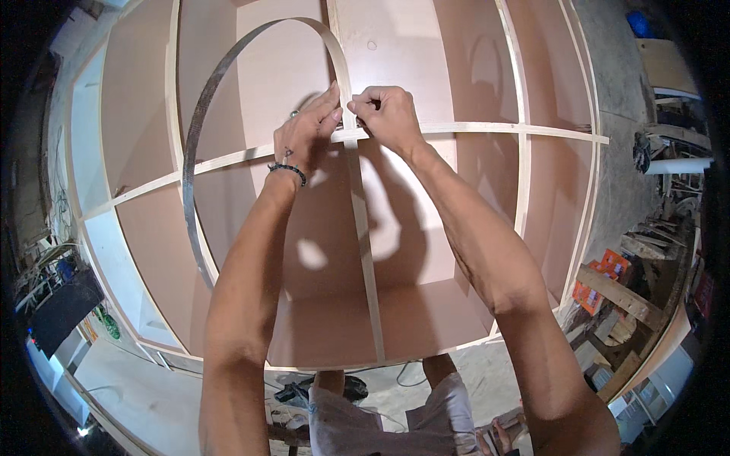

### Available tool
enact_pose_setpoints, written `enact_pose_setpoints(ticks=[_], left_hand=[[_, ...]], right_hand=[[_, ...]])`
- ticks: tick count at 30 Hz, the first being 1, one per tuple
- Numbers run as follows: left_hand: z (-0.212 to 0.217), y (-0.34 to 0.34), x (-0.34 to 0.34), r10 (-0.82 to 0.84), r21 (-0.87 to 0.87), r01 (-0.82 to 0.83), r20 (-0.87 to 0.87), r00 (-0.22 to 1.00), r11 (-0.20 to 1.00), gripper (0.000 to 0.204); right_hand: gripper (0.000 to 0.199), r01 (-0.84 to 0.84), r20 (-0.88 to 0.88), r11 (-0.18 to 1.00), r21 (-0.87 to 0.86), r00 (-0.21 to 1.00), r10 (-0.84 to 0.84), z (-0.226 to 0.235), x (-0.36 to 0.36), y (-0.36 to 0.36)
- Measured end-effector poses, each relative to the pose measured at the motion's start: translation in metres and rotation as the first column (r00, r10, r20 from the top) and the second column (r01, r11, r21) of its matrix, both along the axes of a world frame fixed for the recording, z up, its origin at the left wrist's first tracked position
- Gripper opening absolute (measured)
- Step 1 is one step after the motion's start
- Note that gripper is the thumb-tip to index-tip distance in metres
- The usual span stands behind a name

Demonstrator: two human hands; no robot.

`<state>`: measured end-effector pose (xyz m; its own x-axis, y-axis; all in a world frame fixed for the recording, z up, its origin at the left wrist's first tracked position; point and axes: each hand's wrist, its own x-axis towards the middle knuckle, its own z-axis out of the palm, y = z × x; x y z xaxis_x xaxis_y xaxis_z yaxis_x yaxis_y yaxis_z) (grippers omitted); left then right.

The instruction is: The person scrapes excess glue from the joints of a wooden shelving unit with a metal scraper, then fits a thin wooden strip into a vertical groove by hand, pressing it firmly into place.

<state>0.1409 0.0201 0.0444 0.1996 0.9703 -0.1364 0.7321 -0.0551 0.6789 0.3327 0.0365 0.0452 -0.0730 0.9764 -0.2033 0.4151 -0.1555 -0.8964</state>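
Observation:
A long, thin strip of edge banding point(188, 163) arches up from the left and comes down onto the pale edge of a middle divider point(360, 205). My left hand point(308, 128), with a dark beaded bracelet at its wrist, has its fingers and thumb pressed together against the strip, just above where the dividers cross. Opposite it, my right hand point(389, 114) is closed in a pinch at the same edge, on the strip. Its fingertips partly hide what lies between them. Both hands rest over a large wooden cabinet frame point(471, 128) with open compartments.
Concrete floor point(620, 152) surrounds the cabinet. To the right lie wood scraps point(623, 295) and an orange package point(602, 281). A dark flat object point(65, 311) is at the left. My legs, in light shorts point(353, 422), stand by the cabinet's near edge.

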Motion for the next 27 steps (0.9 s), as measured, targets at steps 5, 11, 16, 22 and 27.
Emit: enact_pose_setpoints(ticks=[5,11,16,22,27], left_hand=[[0.004,-0.003,0.006,-0.024,0.063,0.029,-0.083,0.996,0.998,0.048],[-0.002,0.013,0.003,0.072,0.006,-0.073,0.141,0.987,0.997,0.046],[0.026,0.068,0.038,0.334,-0.137,-0.307,0.273,0.902,0.942,0.049],[0.06,0.118,0.058,0.234,-0.17,-0.266,-0.19,0.954,0.949,0.052],[0.046,0.135,0.06,0.114,-0.18,-0.212,-0.44,0.891,0.961,0.045]], right_hand=[[0.018,-0.007,0.014,1.0,-0.011,1.0,0.008,0.002,0.003,-0.001],[0.019,-0.063,0.085,0.995,0.075,0.995,0.056,0.008,0.005,-0.002],[0.022,-0.08,0.126,0.985,0.153,0.99,0.061,0.002,0.014,-0.003],[0.024,-0.076,0.133,0.977,0.198,0.99,0.05,-0.004,0.01,-0.004],[0.023,-0.089,0.148,0.959,0.27,0.988,0.05,-0.008,0.005,-0.008]])
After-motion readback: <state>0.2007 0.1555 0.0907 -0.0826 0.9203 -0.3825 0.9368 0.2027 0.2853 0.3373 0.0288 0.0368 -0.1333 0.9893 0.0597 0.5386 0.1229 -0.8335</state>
